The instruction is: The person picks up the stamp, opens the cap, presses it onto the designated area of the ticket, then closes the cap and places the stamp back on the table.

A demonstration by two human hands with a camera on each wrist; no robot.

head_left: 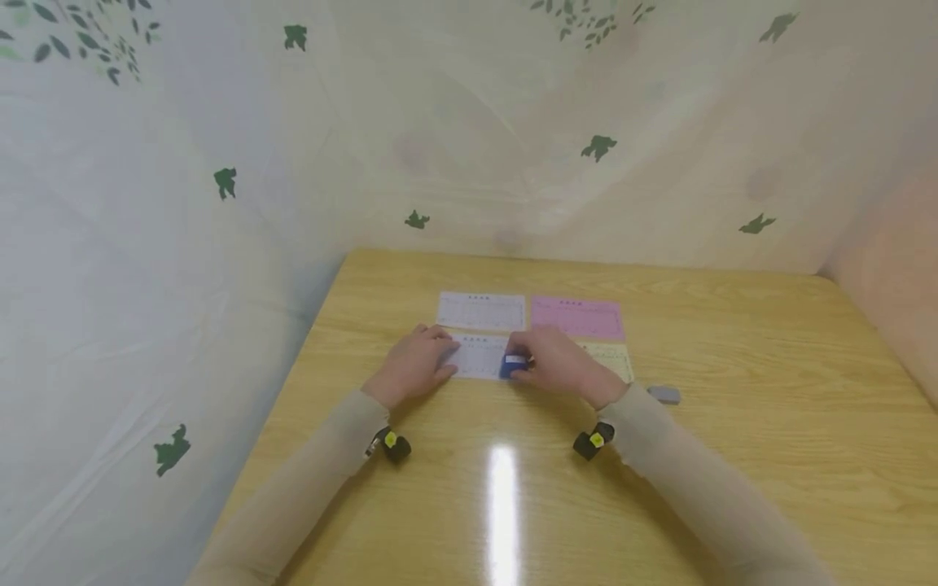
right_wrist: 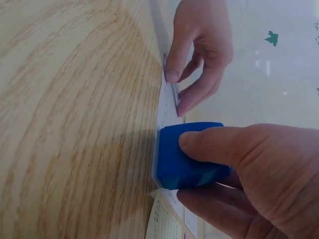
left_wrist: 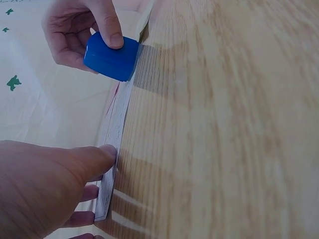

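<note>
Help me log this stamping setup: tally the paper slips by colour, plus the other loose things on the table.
White slips: 2
Pink slip: 1
Yellow slip: 1
Blue stamp, gripped by the right hand: 1
Grey block: 1
Total: 6

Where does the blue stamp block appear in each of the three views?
Head: the blue stamp block lies at centre, in the right hand, on the white slip.
Left wrist: upper left, at the slip's far end.
Right wrist: lower centre-right, under the thumb.
Shared landmark: the white slip that the left hand presses down.
</note>
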